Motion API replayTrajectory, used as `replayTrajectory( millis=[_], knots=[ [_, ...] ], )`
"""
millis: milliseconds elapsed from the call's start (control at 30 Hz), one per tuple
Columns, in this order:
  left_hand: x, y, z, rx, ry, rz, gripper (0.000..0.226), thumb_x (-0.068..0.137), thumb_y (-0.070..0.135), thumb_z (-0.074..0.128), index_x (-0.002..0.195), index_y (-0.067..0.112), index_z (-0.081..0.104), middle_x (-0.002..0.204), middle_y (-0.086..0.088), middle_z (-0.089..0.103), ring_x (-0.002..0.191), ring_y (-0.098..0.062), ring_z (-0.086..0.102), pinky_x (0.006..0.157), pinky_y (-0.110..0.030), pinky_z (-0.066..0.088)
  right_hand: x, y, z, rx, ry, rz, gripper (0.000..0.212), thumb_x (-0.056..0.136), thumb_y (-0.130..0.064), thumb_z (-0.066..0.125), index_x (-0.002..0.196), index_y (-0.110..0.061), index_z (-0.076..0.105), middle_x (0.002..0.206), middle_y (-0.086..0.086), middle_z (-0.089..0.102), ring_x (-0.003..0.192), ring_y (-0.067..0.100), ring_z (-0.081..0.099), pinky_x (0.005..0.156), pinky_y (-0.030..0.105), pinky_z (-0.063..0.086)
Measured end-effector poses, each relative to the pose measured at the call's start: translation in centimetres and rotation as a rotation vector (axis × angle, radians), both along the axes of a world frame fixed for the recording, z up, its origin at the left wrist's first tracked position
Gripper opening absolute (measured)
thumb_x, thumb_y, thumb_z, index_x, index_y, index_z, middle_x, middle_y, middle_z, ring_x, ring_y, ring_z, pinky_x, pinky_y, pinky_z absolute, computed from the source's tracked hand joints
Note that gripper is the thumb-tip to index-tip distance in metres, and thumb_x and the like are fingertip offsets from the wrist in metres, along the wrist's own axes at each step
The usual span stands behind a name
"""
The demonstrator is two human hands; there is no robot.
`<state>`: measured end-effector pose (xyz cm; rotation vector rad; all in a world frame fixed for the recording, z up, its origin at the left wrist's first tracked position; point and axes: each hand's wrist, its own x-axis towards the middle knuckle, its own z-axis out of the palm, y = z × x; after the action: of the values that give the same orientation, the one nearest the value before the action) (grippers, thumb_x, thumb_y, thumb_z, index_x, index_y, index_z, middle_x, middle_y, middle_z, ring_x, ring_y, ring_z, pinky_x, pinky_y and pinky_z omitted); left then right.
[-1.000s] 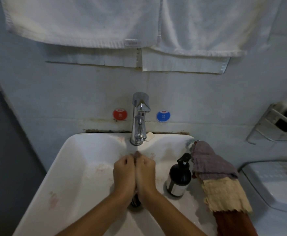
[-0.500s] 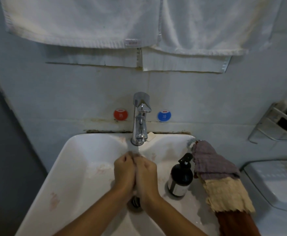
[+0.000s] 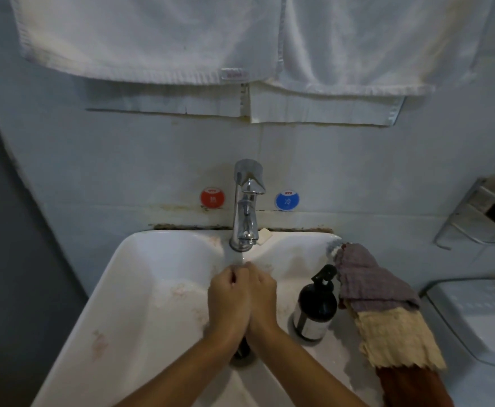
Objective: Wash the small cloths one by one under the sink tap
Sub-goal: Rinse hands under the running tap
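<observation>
Small cloths: a stack point(image 3: 387, 315) draped over the sink's right rim — mauve-grey on top, pale yellow under it, rust-brown lowest. Whether a cloth sits between the hands cannot be told; none shows there. White sink point(image 3: 140, 304) holds both hands over the drain, under running water from the chrome tap point(image 3: 245, 212). Left hand point(image 3: 228, 301) and right hand point(image 3: 262, 299) are pressed side against side, fingers curled inward, knuckles up. A dark pump bottle point(image 3: 316, 309) stands on the rim, just beside the stack.
</observation>
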<state>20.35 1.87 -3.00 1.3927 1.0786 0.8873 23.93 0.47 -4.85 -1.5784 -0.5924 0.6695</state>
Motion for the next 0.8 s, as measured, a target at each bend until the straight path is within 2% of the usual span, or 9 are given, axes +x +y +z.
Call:
replayTrajectory(
  millis=[133,233,300,400,467,533,633,700,800],
  knots=[
    [-0.6,1.5,-0.8,-0.057,0.023,-0.04,0.037,0.099,0.027,0.045,0.066,0.012,0.054,0.057,0.002,0.054,0.066,-0.024,0.057,0.057,-0.024,0.043,-1.3,-1.6,1.7,0.075,-0.03,-0.09,0.037,0.1,-0.018,0.051,0.069,-0.004,0.065,0.06,-0.002,0.06,0.062,0.006,0.057,0.06,0.028,0.048],
    [-0.9,0.4,0.1,-0.051,0.004,0.063,0.036,0.101,0.018,0.044,0.067,0.011,0.056,0.062,-0.002,0.056,0.061,-0.015,0.055,0.055,-0.023,0.041,-0.7,-1.2,2.1,0.067,0.016,-0.074,0.04,0.102,-0.025,0.05,0.073,-0.001,0.063,0.061,0.004,0.06,0.062,0.015,0.06,0.059,0.034,0.048],
    [-0.7,-0.9,1.1,-0.084,-0.03,0.054,0.036,0.102,0.028,0.044,0.078,0.01,0.062,0.072,-0.006,0.065,0.067,-0.016,0.063,0.057,-0.025,0.044,-0.4,-1.3,2.2,0.072,0.048,-0.169,0.04,0.102,-0.024,0.05,0.074,0.001,0.06,0.06,0.005,0.057,0.06,0.017,0.056,0.056,0.034,0.045],
    [-0.8,-0.5,2.2,-0.168,0.011,0.0,0.043,0.099,0.045,0.048,0.089,0.008,0.065,0.072,-0.007,0.069,0.062,-0.017,0.068,0.05,-0.021,0.045,-0.5,-2.3,3.4,0.22,0.016,-0.288,0.041,0.103,-0.022,0.049,0.063,-0.011,0.049,0.057,0.004,0.044,0.055,0.014,0.044,0.051,0.029,0.037],
    [-1.5,0.5,2.3,-0.25,0.08,-0.112,0.04,0.097,0.042,0.053,0.095,0.005,0.068,0.074,-0.007,0.073,0.059,-0.013,0.069,0.046,-0.017,0.045,-0.2,-2.8,4.3,0.306,-0.049,-0.325,0.043,0.103,-0.018,0.049,0.061,-0.02,0.039,0.057,-0.001,0.036,0.056,0.012,0.036,0.052,0.027,0.032],
    [-2.3,1.0,2.8,-0.346,0.103,-0.176,0.029,0.095,0.029,0.057,0.097,0.004,0.071,0.08,-0.009,0.075,0.068,-0.02,0.072,0.051,-0.02,0.05,0.4,-3.1,4.6,0.31,-0.106,-0.345,0.044,0.1,-0.015,0.051,0.059,-0.021,0.035,0.056,-0.001,0.03,0.057,0.014,0.03,0.053,0.03,0.028],
    [-2.9,1.9,3.5,-0.207,0.039,-0.085,0.019,0.093,0.016,0.06,0.085,0.009,0.075,0.075,-0.006,0.075,0.074,-0.024,0.072,0.066,-0.031,0.057,1.2,-3.3,3.9,0.182,-0.174,-0.327,0.042,0.092,-0.013,0.052,0.056,-0.021,0.032,0.054,-0.002,0.027,0.054,0.014,0.026,0.054,0.035,0.025],
    [-3.1,2.1,4.7,-0.125,-0.046,-0.031,0.018,0.096,0.02,0.06,0.087,0.012,0.073,0.075,-0.002,0.075,0.069,-0.019,0.071,0.064,-0.029,0.056,1.4,-3.4,3.4,0.093,-0.186,-0.302,0.04,0.09,-0.017,0.053,0.056,-0.022,0.033,0.053,-0.004,0.028,0.054,0.014,0.028,0.054,0.036,0.026],
    [-3.4,2.1,5.7,-0.18,-0.062,-0.088,0.022,0.09,0.032,0.068,0.084,0.013,0.074,0.074,-0.007,0.075,0.065,-0.021,0.071,0.059,-0.027,0.056,1.0,-3.4,3.4,0.127,-0.206,-0.278,0.033,0.088,-0.024,0.052,0.06,-0.022,0.035,0.057,-0.001,0.031,0.056,0.015,0.031,0.055,0.036,0.028]
  ],
)
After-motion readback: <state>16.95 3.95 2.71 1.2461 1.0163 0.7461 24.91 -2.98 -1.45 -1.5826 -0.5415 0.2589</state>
